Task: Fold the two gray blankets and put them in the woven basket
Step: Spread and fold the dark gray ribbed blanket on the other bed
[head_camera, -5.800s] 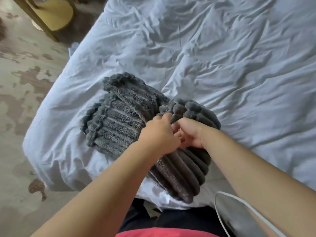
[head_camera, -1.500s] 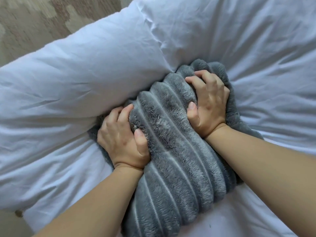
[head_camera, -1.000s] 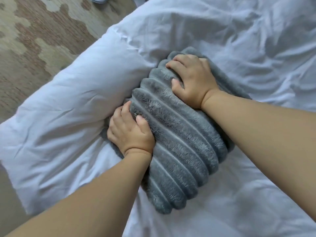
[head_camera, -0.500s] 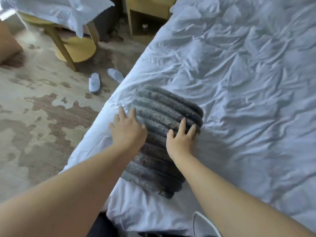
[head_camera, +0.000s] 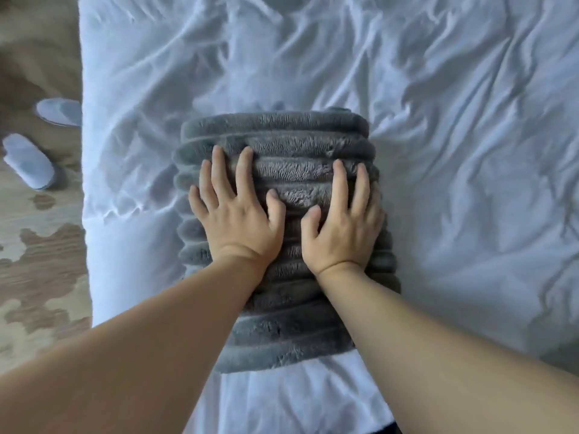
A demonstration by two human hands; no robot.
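Gray folded blanket [head_camera: 291,145] under flat left hand [head_camera: 238,220], right hand [head_camera: 343,230]

1. Soft, even daylight filled the scene, and its direction could not be told.
2. The white sheet [head_camera: 438,151] was brightest, faintly bluish, without glare.
3. Shadows stayed gentle, lying in the sheet's creases and the grooves of the gray blanket [head_camera: 282,145].
4. Slight blur softened everything, most at the slippers [head_camera: 29,161] and carpet [head_camera: 37,277] along the left edge.
5. Wide-angle stretching enlarged the forearms [head_camera: 125,355] toward the bottom corners.
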